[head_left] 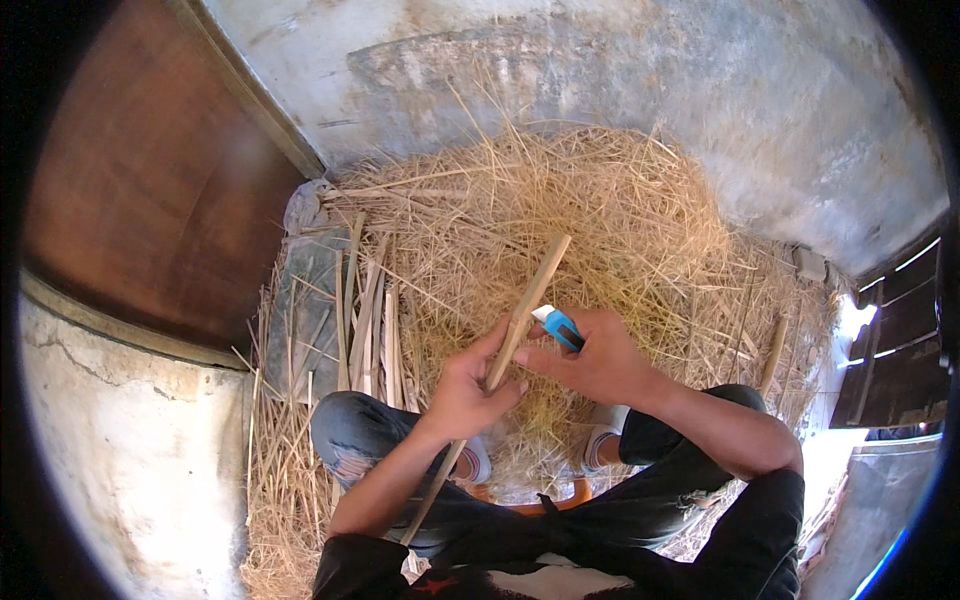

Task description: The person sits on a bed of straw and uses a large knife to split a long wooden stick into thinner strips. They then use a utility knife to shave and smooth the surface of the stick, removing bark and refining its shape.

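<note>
A long pale strip of bamboo or wood slants up from my lap, its far end over the straw. My left hand is closed around its middle. In my right hand is a blue utility knife, its pale tip close beside the strip's right side. My right thumb lies near or against the strip, just above my left fingers; whether it presses on it I cannot tell. The lower end of the strip passes beside my left forearm toward my lap.
A heap of dry straw lies against the grey wall. Several split strips lie by my left knee, next to a grey slab. A brown door panel stands at left, dark slatted boards at right.
</note>
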The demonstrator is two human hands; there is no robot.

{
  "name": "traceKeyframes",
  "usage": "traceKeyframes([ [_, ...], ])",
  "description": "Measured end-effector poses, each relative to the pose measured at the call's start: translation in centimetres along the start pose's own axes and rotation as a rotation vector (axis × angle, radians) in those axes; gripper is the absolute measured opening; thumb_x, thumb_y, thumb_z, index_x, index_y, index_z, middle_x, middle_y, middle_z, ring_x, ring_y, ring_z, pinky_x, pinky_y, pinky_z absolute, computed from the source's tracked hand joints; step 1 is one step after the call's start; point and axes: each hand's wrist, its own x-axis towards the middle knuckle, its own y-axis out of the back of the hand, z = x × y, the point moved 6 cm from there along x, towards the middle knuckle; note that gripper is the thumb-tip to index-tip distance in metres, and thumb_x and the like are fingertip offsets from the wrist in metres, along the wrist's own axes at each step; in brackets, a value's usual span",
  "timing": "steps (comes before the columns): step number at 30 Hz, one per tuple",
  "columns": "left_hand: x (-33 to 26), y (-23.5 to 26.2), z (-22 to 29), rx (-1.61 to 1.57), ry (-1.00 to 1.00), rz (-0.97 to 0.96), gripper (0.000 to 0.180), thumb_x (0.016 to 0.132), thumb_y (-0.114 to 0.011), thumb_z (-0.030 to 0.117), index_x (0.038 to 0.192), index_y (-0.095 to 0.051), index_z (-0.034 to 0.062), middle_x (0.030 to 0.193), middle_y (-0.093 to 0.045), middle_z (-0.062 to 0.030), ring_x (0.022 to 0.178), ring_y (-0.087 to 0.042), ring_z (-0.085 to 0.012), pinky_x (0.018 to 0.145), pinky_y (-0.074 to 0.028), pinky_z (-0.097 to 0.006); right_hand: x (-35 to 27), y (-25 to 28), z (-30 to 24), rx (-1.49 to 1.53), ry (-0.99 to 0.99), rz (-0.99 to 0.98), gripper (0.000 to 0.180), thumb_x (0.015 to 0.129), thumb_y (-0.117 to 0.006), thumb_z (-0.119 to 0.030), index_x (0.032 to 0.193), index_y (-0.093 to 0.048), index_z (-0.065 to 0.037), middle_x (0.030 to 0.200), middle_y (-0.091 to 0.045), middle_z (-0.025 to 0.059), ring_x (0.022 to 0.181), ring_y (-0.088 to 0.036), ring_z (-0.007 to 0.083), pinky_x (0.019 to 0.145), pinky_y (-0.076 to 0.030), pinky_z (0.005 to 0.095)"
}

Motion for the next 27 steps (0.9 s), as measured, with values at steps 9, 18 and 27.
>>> traceKeyframes([
  [9,0.3,-0.4,-0.9,0.146,-0.063,0.058,0.073,0.09,-0.064,-0.002,0.154,-0.029,-0.0039,0.143,-0.054,-0.0177,0.125,-0.053,-0.013,0.102,-0.042,-0.026,1.1,1.5,3.2,0.183,-0.016,0.118,0.021,0.092,-0.073,-0.024,0.089,-0.071,-0.003,0.058,-0.053,-0.0022,0.053,-0.045,0.0056,0.048,-0.036,0.0282],
  [18,0.0,0.2,-1.0,-0.163,0.244,-0.056,0.066,0.101,-0.052,0.009,0.159,-0.021,0.0074,0.102,-0.059,-0.0042,0.066,-0.053,-0.0062,0.058,-0.044,-0.02,-0.2,3.2,1.1,0.0,0.072,0.068,0.029,0.101,-0.06,-0.028,0.105,-0.064,0.001,0.076,-0.06,0.0069,0.071,-0.056,0.0173,0.062,-0.043,0.0358],
  [27,0.5,-0.2,-1.1,-0.344,0.197,-0.172,0.07,0.093,-0.046,0.002,0.158,-0.023,0.0095,0.08,-0.048,0.0018,0.055,-0.044,-0.0058,0.047,-0.035,-0.022,-1.3,-2.0,0.5,-0.179,0.093,-0.274,0.031,0.105,-0.049,-0.032,0.105,-0.051,-0.001,0.083,-0.061,0.0247,0.078,-0.062,0.044,0.067,-0.047,0.0508],
])
